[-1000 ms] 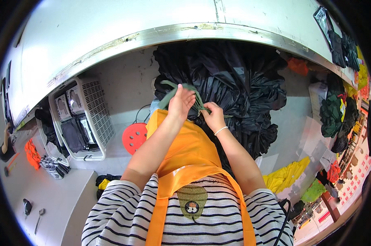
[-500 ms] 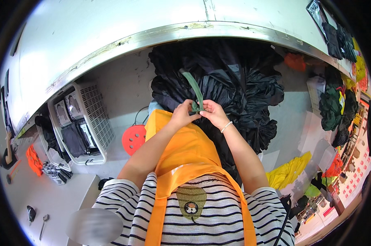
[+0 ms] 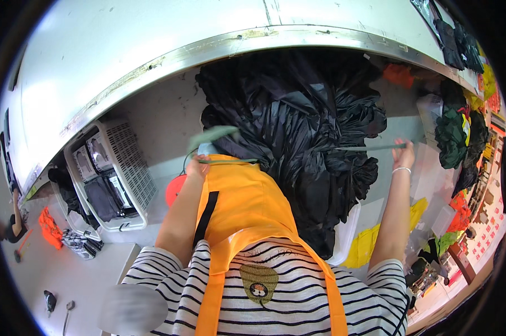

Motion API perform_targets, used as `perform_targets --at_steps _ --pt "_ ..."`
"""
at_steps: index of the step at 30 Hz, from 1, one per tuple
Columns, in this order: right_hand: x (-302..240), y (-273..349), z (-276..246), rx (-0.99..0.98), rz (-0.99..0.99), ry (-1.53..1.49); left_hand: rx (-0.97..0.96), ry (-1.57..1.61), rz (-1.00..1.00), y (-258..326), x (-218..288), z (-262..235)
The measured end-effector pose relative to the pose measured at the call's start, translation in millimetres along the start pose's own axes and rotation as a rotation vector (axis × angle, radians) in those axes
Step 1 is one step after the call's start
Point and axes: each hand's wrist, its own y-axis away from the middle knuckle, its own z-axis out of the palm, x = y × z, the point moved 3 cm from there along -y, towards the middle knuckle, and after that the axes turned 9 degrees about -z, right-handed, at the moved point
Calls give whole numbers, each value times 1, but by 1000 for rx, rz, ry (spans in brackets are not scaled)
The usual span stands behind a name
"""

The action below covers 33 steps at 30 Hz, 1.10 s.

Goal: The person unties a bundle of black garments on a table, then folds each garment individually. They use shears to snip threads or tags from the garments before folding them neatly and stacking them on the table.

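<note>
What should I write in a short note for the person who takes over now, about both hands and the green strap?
Left hand: closed on one end of the green strap, above the orange apron.
Right hand: grip on the other end, arm out to the right.
Strap: pulled out across the black fabric pile.
Done: strap is stretched between both hands.
Left: cannot tell from this view.

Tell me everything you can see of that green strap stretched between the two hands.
The green strap is thin, flat and dull green, like woven fabric tape. It runs taut and nearly level across the black pile, from the left hand to the right hand. A blurred green end flaps above the left hand.
</note>
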Motion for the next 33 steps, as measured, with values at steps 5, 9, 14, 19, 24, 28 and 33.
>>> perform_targets --at_steps 5,9,14,19,24,28,33 --pt "66 114 93 -277 -639 541 -58 262 -44 94 28 9" --pt "195 263 237 -943 -753 518 -201 238 -433 144 -23 11" --pt "251 340 331 -1342 -728 1419 -514 -1119 -46 213 -37 38" --pt "355 343 337 -1314 -1185 1781 -518 -832 -130 183 -21 9" --pt "355 308 358 -1294 -827 1224 -504 -768 -88 168 2 -5" --pt "255 303 321 -1298 -588 986 -531 -647 -111 157 -3 -11" --pt "90 287 183 -1136 -430 685 -475 -391 -185 175 3 12"
